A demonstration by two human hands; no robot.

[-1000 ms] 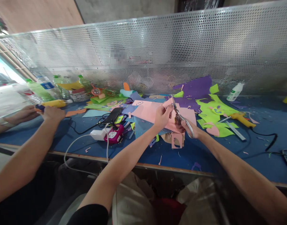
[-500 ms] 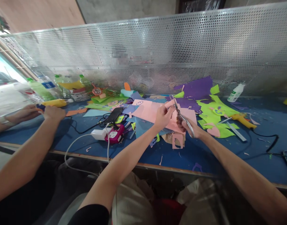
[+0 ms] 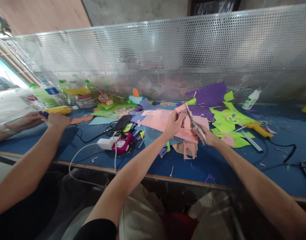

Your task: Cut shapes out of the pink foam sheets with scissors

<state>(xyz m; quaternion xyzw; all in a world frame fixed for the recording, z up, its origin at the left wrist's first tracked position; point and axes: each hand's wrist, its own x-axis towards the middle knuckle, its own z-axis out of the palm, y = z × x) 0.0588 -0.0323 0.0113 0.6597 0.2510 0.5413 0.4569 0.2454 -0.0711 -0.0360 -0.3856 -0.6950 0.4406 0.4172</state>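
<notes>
**Scissors at the pink sheet's edge**

And here we are at the pink sheet (image 3: pixel 157 119), a thin, matte piece of craft paper lying on the blue bench (image 3: pixel 217 163) with its right edge lifted. The left hand (image 3: pixel 174 122) has that raised edge, fingers pinched tight on the paper. Just right of it, the right hand (image 3: pixel 201 133) is wrapped around the scissors (image 3: pixel 192 121), fingers closed through the handles. The slim, shiny steel blades angle up and touch the sheet's top corner; whether they are parted is too small to tell.

Right below the sheet lies a small pink offcut (image 3: pixel 189 150) with a rounded hole cut out of it. Off to the sheet's right are jagged lime-green paper (image 3: pixel 226 116), a floppy purple sheet (image 3: pixel 210 94), a yellow glue gun (image 3: pixel 257 128) and, further out, a white plastic bottle (image 3: pixel 251 98).

Left of the sheet sit a glossy magenta gadget (image 3: pixel 121 145) and a boxy white charger (image 3: pixel 105 143) with a curling cable. Well to the left, a co-worker's hand (image 3: pixel 56 120) rests on the bench. Behind the sheet stands a perforated metal screen (image 3: pixel 167 60).
</notes>
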